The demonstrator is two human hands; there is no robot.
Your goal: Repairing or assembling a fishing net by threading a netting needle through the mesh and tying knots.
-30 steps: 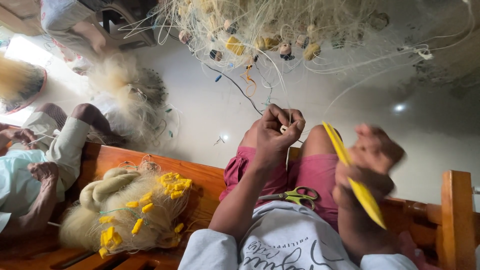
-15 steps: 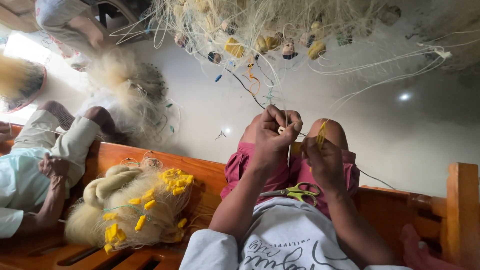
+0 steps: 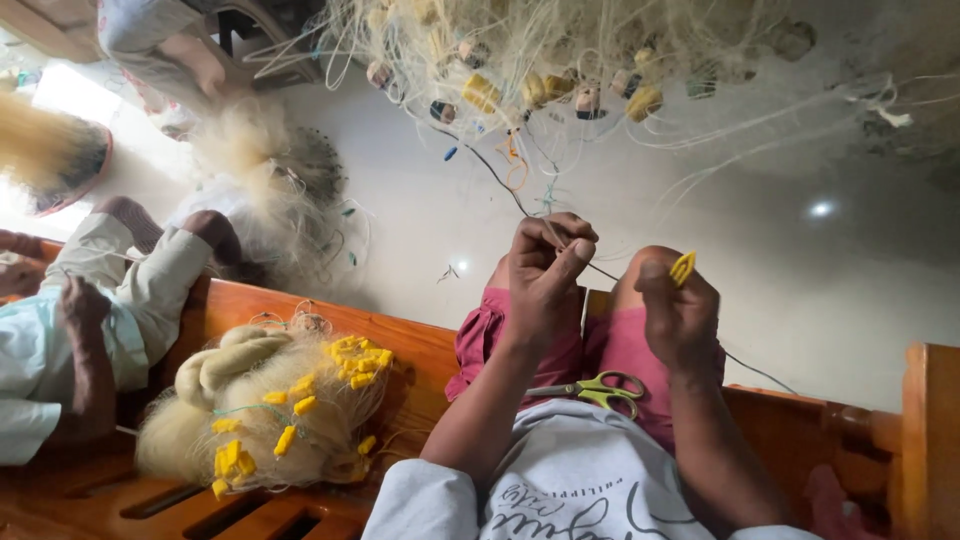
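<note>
Since half a second earlier, the right hand [image 3: 680, 315] had lifted slightly off the knee, and the flat yellow plastic netting needle [image 3: 683, 267] it pinched now stood clear above its fingertips. Left hand [image 3: 545, 270] stayed where it was, thumb and fingers pressed together on a thin dark twine [image 3: 500, 185] that ran up into the tangled pale monofilament fishing net [image 3: 560, 60] with its yellow and tan floats, spread over the grey floor [image 3: 800, 280]. Both hands hovered just above the knees in pink shorts [image 3: 620, 345], close to each other but apart. Yellow-handled scissors [image 3: 600, 388] lay on the lap, just below the hands. Along the near edge of the orange wooden bench [image 3: 420, 345] sat a heap of cream netting with small yellow floats [image 3: 270, 410], beside another person in light green clothes [image 3: 40, 350].
</note>
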